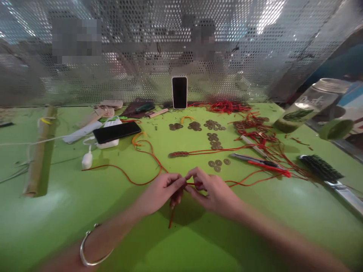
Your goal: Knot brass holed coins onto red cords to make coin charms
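Observation:
Both of my hands meet over the near middle of the green table. My left hand pinches a red cord, and one end of it hangs down below the fingers. My right hand closes on the same cord, a short stretch of which shows between the hands. Whether a coin sits inside the left fingers is hidden. Just beyond lies a row of coins threaded on red cord. Several loose coins with holes lie to its right, and small coin piles farther back.
A box cutter, a black-bristled brush and a glass jar are on the right. Red cord tangles lie at the back. A phone stands against the perforated metal screen; another phone and a bamboo piece are left.

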`<action>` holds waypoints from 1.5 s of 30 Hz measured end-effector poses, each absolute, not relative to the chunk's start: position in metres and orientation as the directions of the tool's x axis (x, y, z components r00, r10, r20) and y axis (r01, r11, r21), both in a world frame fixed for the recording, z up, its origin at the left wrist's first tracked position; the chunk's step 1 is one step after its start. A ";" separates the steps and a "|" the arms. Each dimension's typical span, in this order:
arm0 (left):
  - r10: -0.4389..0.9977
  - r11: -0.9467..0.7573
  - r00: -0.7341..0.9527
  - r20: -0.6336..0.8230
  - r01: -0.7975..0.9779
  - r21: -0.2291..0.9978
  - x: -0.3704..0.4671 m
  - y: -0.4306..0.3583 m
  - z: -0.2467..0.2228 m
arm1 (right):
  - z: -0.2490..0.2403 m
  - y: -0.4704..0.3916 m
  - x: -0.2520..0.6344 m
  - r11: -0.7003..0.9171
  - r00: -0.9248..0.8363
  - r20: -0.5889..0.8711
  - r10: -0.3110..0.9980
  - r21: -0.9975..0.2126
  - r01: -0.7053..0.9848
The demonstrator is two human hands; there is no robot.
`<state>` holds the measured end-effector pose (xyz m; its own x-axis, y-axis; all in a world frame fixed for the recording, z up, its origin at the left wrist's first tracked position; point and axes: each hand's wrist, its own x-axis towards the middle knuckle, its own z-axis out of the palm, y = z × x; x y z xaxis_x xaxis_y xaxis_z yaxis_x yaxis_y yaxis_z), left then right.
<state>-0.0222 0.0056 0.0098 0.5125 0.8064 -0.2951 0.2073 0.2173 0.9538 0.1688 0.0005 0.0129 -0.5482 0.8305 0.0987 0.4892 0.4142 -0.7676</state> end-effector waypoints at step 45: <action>0.951 -0.067 0.304 -0.051 0.367 0.928 -0.021 -0.014 0.017 | -0.001 -0.005 0.183 0.669 -0.470 0.478 0.742 -0.576 0.470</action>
<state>-0.0210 -0.0141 0.0170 0.3044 0.9512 -0.0514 0.3671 -0.0673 0.9278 0.1828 -0.0054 -0.0014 -0.4704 0.7417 0.4781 0.4700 0.6692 -0.5756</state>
